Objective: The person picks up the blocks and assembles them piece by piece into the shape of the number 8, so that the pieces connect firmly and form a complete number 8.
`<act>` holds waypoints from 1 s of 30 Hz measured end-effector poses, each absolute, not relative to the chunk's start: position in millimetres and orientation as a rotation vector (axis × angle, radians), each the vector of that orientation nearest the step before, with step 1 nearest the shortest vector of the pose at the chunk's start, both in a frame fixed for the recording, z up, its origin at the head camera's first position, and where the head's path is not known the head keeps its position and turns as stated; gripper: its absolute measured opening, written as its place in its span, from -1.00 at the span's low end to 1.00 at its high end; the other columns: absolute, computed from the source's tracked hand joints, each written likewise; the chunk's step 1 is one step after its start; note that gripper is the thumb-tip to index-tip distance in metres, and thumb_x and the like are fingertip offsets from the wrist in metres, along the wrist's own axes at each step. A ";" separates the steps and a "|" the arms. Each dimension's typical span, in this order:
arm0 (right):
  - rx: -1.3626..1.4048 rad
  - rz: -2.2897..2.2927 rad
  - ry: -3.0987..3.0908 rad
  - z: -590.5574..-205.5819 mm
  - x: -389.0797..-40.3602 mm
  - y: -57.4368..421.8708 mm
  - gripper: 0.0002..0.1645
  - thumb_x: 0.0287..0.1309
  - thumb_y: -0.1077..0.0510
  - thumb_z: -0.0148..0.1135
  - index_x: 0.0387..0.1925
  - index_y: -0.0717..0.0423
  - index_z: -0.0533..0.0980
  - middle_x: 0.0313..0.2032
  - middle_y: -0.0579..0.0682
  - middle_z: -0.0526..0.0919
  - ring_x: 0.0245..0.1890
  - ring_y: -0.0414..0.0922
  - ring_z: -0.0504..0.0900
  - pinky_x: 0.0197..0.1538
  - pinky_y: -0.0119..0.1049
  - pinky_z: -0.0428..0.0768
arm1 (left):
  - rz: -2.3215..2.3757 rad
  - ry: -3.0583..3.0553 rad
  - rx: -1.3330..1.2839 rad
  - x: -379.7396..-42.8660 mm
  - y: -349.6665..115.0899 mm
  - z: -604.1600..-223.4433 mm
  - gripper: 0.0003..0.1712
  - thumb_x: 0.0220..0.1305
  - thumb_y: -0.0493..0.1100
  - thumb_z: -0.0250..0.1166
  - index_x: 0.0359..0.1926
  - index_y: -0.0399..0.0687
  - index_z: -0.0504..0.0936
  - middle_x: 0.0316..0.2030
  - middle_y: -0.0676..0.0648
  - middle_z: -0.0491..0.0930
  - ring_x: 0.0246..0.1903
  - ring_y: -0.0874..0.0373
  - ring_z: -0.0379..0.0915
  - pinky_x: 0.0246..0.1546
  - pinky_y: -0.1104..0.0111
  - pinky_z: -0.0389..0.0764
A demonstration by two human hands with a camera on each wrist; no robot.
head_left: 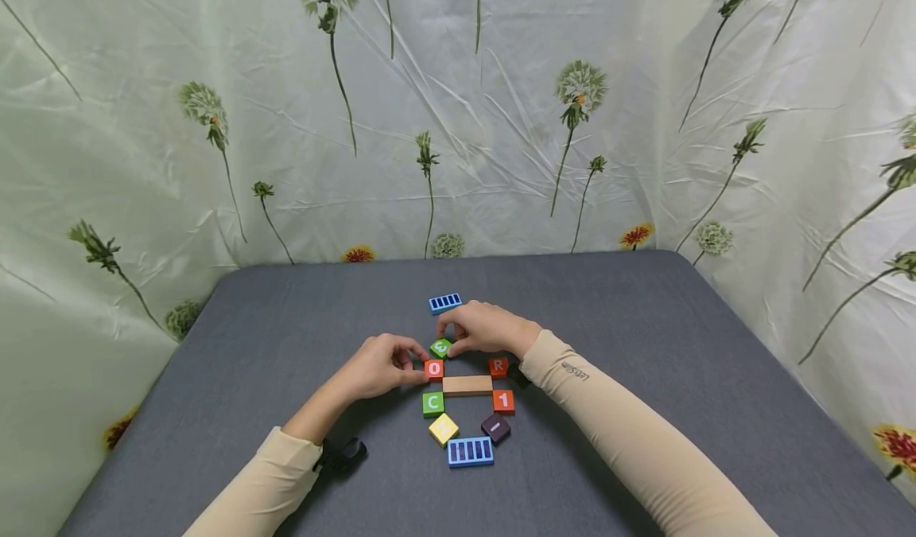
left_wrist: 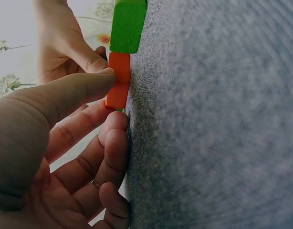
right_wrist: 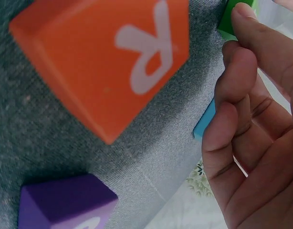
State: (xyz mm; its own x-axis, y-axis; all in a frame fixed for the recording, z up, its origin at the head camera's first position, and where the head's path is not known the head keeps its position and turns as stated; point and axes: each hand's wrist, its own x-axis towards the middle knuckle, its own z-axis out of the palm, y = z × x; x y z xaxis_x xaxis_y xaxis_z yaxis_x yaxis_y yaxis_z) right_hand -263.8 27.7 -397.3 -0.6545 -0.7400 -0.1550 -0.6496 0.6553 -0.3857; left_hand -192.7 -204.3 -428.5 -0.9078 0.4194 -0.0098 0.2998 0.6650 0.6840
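Note:
My left hand (head_left: pixel 381 366) pinches a red-orange block marked O (head_left: pixel 433 370) between thumb and fingers, on the left side of a ring of blocks. In the left wrist view the thumb lies on the side of this orange block (left_wrist: pixel 119 81). A green block with a curved white character (head_left: pixel 440 348) sits just beyond it, turned at an angle. My right hand (head_left: pixel 490 328) reaches in from the right and holds that green block between thumb and fingers. The right wrist view shows the thumb against the green block (right_wrist: pixel 227 21), partly hidden by the hand.
A wooden plank (head_left: pixel 467 386) lies mid-ring. Around it are a green C (head_left: pixel 432 404), yellow (head_left: pixel 444 429), dark (head_left: pixel 496 428), red 1 (head_left: pixel 504 402) and red R block (head_left: pixel 498 367). Blue slotted blocks lie near (head_left: pixel 470 452) and far (head_left: pixel 444 303). A purple block (right_wrist: pixel 65 202) shows beside the R.

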 end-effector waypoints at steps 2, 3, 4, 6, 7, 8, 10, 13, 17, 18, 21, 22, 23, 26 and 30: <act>-1.121 -0.436 2.569 -396.9 -263.6 27.9 -0.67 0.36 0.04 0.48 0.11 -0.07 0.67 -0.42 -0.15 0.62 -0.47 -0.28 0.46 -0.36 -0.41 0.38 | 1.068 2.716 0.594 -193.1 -204.5 -428.9 -0.74 0.26 -0.10 0.60 -0.08 -0.06 0.81 -0.52 0.09 0.57 -0.51 0.26 0.42 -0.43 0.39 0.41; -1.127 -0.443 2.563 -396.6 -263.5 28.0 -0.67 0.36 0.05 0.48 0.11 -0.06 0.67 -0.42 -0.15 0.62 -0.47 -0.28 0.45 -0.36 -0.41 0.38 | 1.065 2.719 0.594 -193.2 -204.6 -429.1 -0.74 0.26 -0.10 0.60 -0.08 -0.05 0.81 -0.52 0.09 0.57 -0.51 0.26 0.42 -0.43 0.39 0.41; -1.133 -0.447 2.558 -396.2 -263.4 28.2 -0.67 0.36 0.05 0.48 0.11 -0.06 0.68 -0.42 -0.15 0.62 -0.47 -0.28 0.45 -0.36 -0.41 0.38 | 1.062 2.722 0.594 -193.5 -204.8 -429.2 -0.74 0.26 -0.09 0.60 -0.08 -0.05 0.81 -0.52 0.09 0.58 -0.51 0.26 0.42 -0.42 0.39 0.41; -1.141 -0.453 2.546 -395.7 -263.4 28.5 -0.66 0.37 0.06 0.47 0.12 -0.05 0.68 -0.41 -0.15 0.63 -0.47 -0.30 0.45 -0.37 -0.43 0.38 | 1.055 2.725 0.591 -193.9 -204.8 -429.5 -0.75 0.26 -0.09 0.60 -0.09 -0.04 0.81 -0.52 0.10 0.58 -0.51 0.28 0.42 -0.42 0.40 0.40; -1.144 -0.456 2.541 -395.5 -263.3 28.6 -0.66 0.37 0.06 0.47 0.13 -0.04 0.68 -0.41 -0.15 0.63 -0.47 -0.30 0.45 -0.37 -0.44 0.38 | 1.053 2.728 0.586 -194.2 -204.7 -429.7 -0.75 0.26 -0.09 0.60 -0.09 -0.03 0.81 -0.52 0.11 0.58 -0.52 0.28 0.42 -0.42 0.40 0.40; -1.146 -0.457 2.536 -395.3 -263.1 28.6 -0.65 0.37 0.06 0.47 0.14 -0.04 0.68 -0.41 -0.15 0.63 -0.47 -0.31 0.46 -0.37 -0.45 0.38 | 1.051 2.729 0.584 -194.4 -204.8 -429.7 -0.75 0.26 -0.08 0.60 -0.09 -0.03 0.81 -0.52 0.11 0.58 -0.52 0.29 0.42 -0.42 0.40 0.40; -1.147 -0.458 2.531 -395.3 -263.0 28.7 -0.64 0.37 0.05 0.47 0.14 -0.04 0.67 -0.40 -0.15 0.64 -0.47 -0.31 0.46 -0.37 -0.45 0.38 | 1.050 2.729 0.584 -194.6 -204.8 -429.8 -0.74 0.26 -0.08 0.60 -0.09 -0.03 0.81 -0.53 0.11 0.58 -0.53 0.29 0.42 -0.43 0.40 0.41; -1.146 -0.459 2.527 -395.0 -262.7 28.4 -0.64 0.37 0.05 0.47 0.14 -0.05 0.67 -0.41 -0.15 0.63 -0.47 -0.31 0.45 -0.37 -0.44 0.38 | 1.053 2.725 0.572 -194.3 -204.3 -429.5 -0.75 0.25 -0.08 0.61 -0.09 -0.02 0.81 -0.53 0.12 0.58 -0.54 0.28 0.42 -0.43 0.41 0.40; -1.147 -0.443 2.528 -394.1 -262.3 28.5 -0.63 0.38 0.04 0.47 0.16 -0.06 0.67 -0.43 -0.17 0.59 -0.48 -0.31 0.43 -0.37 -0.44 0.37 | 1.050 2.716 0.556 -193.9 -203.6 -429.3 -0.76 0.26 -0.09 0.60 -0.09 0.00 0.81 -0.53 0.12 0.57 -0.53 0.27 0.42 -0.42 0.41 0.39; -1.148 -0.440 2.528 -393.7 -262.3 28.9 -0.63 0.38 0.04 0.47 0.17 -0.07 0.66 -0.43 -0.17 0.58 -0.48 -0.31 0.43 -0.37 -0.44 0.36 | 1.048 2.716 0.559 -194.0 -203.7 -429.3 -0.75 0.26 -0.09 0.60 -0.08 -0.01 0.81 -0.53 0.12 0.57 -0.53 0.27 0.42 -0.42 0.40 0.39; -1.138 -0.444 2.525 -392.2 -262.1 31.1 -0.61 0.38 0.06 0.47 0.19 -0.07 0.65 -0.43 -0.16 0.59 -0.49 -0.30 0.45 -0.37 -0.43 0.38 | 1.048 2.714 0.552 -194.0 -203.5 -428.9 -0.75 0.26 -0.09 0.60 -0.08 -0.01 0.81 -0.53 0.12 0.57 -0.52 0.26 0.42 -0.42 0.40 0.38; -1.130 -0.447 2.524 -391.8 -262.3 32.1 -0.60 0.38 0.06 0.47 0.20 -0.07 0.65 -0.42 -0.15 0.60 -0.48 -0.29 0.46 -0.36 -0.42 0.39 | 1.047 2.715 0.551 -194.1 -203.5 -428.8 -0.75 0.26 -0.09 0.60 -0.08 -0.01 0.81 -0.53 0.12 0.57 -0.52 0.26 0.42 -0.42 0.40 0.38; -1.119 -0.449 2.524 -391.6 -262.5 33.2 -0.60 0.39 0.07 0.47 0.20 -0.08 0.65 -0.42 -0.15 0.61 -0.48 -0.29 0.47 -0.36 -0.41 0.40 | 1.048 2.716 0.552 -194.0 -203.5 -428.7 -0.75 0.26 -0.09 0.60 -0.08 -0.01 0.81 -0.53 0.11 0.57 -0.52 0.26 0.42 -0.42 0.40 0.38; -1.076 -0.444 2.530 -390.6 -263.5 37.5 -0.59 0.39 0.05 0.46 0.22 -0.08 0.64 -0.40 -0.14 0.62 -0.46 -0.27 0.49 -0.34 -0.40 0.42 | 1.049 2.715 0.540 -193.9 -203.6 -428.1 -0.75 0.26 -0.09 0.60 -0.08 -0.01 0.81 -0.53 0.11 0.56 -0.51 0.25 0.42 -0.42 0.40 0.39; -1.041 -0.445 2.541 -389.1 -264.3 45.3 -0.58 0.41 0.02 0.45 0.23 -0.06 0.64 -0.38 -0.14 0.64 -0.44 -0.27 0.51 -0.33 -0.39 0.45 | 1.047 2.721 0.540 -193.6 -203.6 -428.5 -0.75 0.26 -0.09 0.60 -0.09 -0.02 0.81 -0.52 0.11 0.56 -0.50 0.24 0.42 -0.42 0.39 0.39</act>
State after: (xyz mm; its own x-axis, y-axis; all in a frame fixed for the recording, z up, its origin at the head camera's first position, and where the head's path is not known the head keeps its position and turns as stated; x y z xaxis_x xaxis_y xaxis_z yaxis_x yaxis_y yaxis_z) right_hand -264.3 45.3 -389.1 -0.6648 -0.7181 -0.2057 -0.6054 0.6793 -0.4148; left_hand -193.6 -203.6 -428.5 -0.9187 0.3934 -0.0334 0.2695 0.6867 0.6751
